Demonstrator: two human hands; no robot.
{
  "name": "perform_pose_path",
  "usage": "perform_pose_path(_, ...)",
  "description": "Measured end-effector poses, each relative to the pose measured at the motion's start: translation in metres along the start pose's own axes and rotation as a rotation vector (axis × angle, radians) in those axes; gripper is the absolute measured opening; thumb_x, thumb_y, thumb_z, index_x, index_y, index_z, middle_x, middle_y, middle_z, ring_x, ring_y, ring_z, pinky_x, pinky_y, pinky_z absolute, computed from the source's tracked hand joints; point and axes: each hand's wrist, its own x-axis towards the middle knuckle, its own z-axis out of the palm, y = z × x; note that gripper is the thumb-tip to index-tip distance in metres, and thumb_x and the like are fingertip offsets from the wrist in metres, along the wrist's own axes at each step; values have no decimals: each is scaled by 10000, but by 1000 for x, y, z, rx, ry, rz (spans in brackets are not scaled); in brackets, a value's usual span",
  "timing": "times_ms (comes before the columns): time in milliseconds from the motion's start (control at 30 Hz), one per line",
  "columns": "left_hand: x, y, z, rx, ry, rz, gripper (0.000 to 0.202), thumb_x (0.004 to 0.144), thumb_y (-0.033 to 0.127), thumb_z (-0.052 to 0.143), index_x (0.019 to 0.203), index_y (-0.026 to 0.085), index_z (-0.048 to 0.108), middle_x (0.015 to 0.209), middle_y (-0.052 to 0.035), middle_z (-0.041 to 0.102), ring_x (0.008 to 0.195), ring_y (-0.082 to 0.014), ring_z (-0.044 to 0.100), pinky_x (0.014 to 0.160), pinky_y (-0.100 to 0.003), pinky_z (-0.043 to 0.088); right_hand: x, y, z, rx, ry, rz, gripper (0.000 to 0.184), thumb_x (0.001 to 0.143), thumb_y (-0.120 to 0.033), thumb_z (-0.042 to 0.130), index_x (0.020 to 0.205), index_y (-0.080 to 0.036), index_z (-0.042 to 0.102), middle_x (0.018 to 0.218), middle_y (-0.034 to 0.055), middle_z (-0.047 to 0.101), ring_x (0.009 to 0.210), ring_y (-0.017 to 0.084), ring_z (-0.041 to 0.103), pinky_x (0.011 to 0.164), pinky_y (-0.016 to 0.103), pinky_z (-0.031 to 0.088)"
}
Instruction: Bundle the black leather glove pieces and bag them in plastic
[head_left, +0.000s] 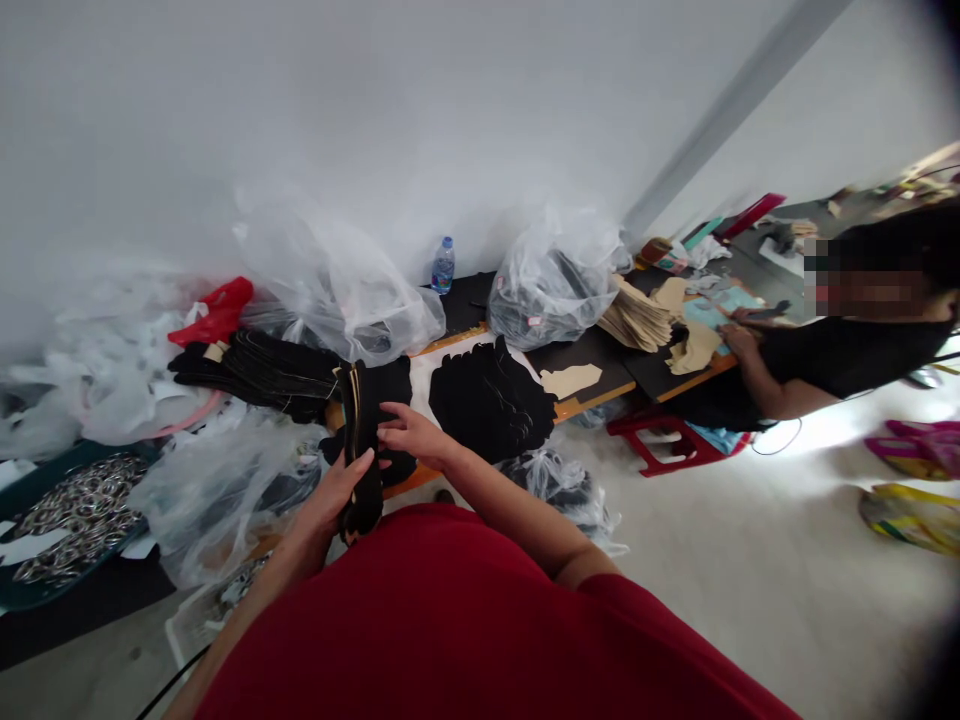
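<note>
The cloth pieces are matt black, the plastic bags glossy and clear.

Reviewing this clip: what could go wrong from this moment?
The black cut strip gripped by the left hand, with the right hand against it, might slip and get mixed into the similar black cut pieces on the table. The clear plastic bag beside the left forearm could also snag or slide.

Cut pieces lie on the bench between plastic bags.
</note>
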Motion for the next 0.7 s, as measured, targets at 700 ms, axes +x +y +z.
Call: perform_pose_path(700,-14,2,13,14,137,-44,911,730,645,913,1473,194,639,934,-92,833,770,-281,784,611,-335,549,-5,-4,-2,65,-53,76,781,930,-271,831,1626,-212,483,1264,93,758,1151,218,747,1065,416,640)
